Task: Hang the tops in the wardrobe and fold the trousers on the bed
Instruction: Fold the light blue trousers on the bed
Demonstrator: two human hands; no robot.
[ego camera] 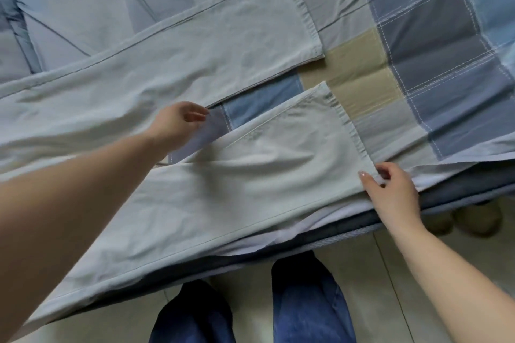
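Observation:
Pale grey-green trousers (pixel 211 44) lie spread flat on the bed, legs pointing right and a little apart. The far leg ends in a hem at upper centre. The near leg (pixel 250 175) runs along the bed's front edge. My right hand (pixel 390 189) pinches the near corner of that leg's hem between thumb and fingers. My left hand (pixel 178 122) sits in the gap between the two legs with curled fingers at the inner edge of the far leg; whether it pinches the cloth is unclear.
The bed (pixel 434 44) wears a patchwork cover of blue, grey and beige squares. Its front edge (pixel 348 234) crosses the lower part of the view. Below lie a tiled floor, my blue-trousered legs (pixel 306 301) and a pair of brown slippers (pixel 473 220) under the bed edge.

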